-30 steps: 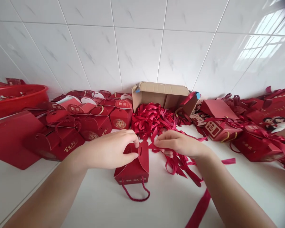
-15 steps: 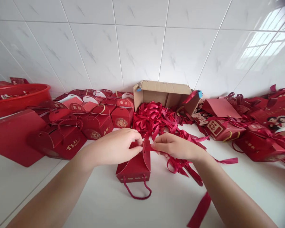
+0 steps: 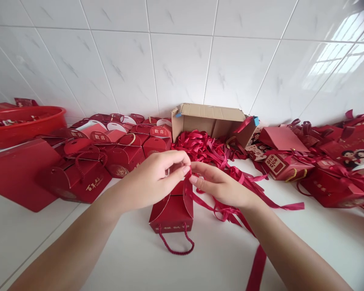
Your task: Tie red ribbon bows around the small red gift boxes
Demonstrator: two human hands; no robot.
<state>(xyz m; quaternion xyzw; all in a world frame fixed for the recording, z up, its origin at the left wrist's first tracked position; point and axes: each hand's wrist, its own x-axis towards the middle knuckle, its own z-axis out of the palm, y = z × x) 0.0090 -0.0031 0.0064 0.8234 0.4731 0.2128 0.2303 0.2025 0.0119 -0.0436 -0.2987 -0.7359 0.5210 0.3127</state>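
Note:
A dark red gift box (image 3: 172,212) stands in front of me, its curved top flaps drawn up and a twisted cord handle (image 3: 177,251) hanging from its near side. Above its top, my left hand (image 3: 157,176) pinches a narrow red ribbon (image 3: 187,182) between thumb and fingertips. Close against it, my right hand (image 3: 220,182) has its bent thumb and index finger at the same ribbon; the exact grip is partly hidden. From there the ribbon trails rightwards under my right hand. Both hands cover the upper end of the box.
Behind, a cardboard carton (image 3: 212,109) lies on its side, spilling a heap of red ribbons (image 3: 197,145). Finished-looking red boxes (image 3: 75,182) crowd the left, near a red plastic basin (image 3: 27,129). More boxes with bows (image 3: 336,186) stand right. A tiled wall (image 3: 178,60) closes off the back.
Both hands have risen slightly above the box top and come together, fingertips now meeting at the ribbon. The ribbon's loose tail at lower right has shifted.

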